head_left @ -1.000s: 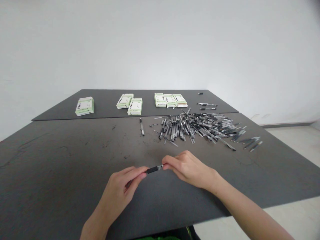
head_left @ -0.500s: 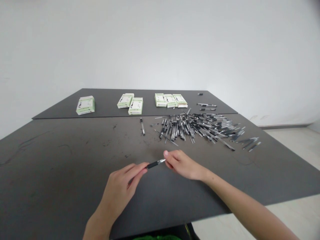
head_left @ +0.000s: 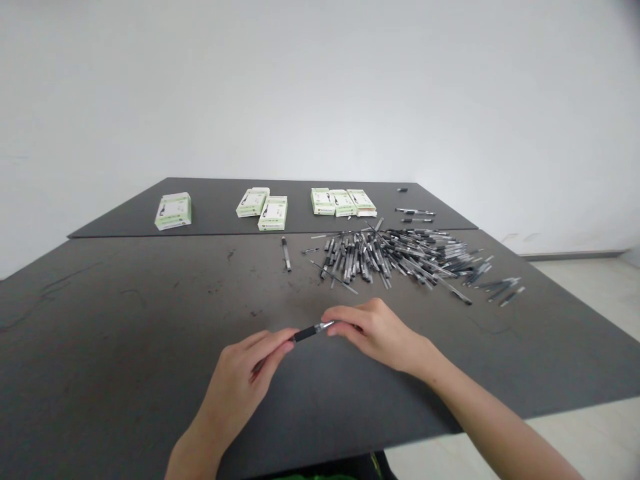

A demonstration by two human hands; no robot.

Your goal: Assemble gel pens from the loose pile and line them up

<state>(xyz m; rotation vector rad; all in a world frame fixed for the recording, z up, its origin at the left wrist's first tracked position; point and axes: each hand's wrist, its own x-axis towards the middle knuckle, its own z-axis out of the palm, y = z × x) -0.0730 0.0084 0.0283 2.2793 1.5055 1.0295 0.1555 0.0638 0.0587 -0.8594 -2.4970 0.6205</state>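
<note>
Between my two hands, above the near part of the table, is a pen [head_left: 306, 333] with a black grip and a silver tip. My left hand [head_left: 249, 371] pinches its rear part between thumb and fingers, hiding that end. At the silver tip, the thumb and forefinger of my right hand [head_left: 376, 331] are closed on the pen. Beyond my right hand lies a large loose pile of pens and pen parts [head_left: 395, 255], black, clear and silver.
A single pen [head_left: 286, 255] lies left of the pile. Several green-and-white boxes [head_left: 273, 213] stand on the far table section, one [head_left: 173, 211] apart at the left. A few pens [head_left: 416, 212] and a small black piece [head_left: 403, 190] lie at the far right. A seam crosses the dark table [head_left: 150, 300].
My right hand has changed its hold at the pen's tip: the thumb and forefinger now reach forward round it, and the wrist sits higher. The left hand has stayed almost still.
</note>
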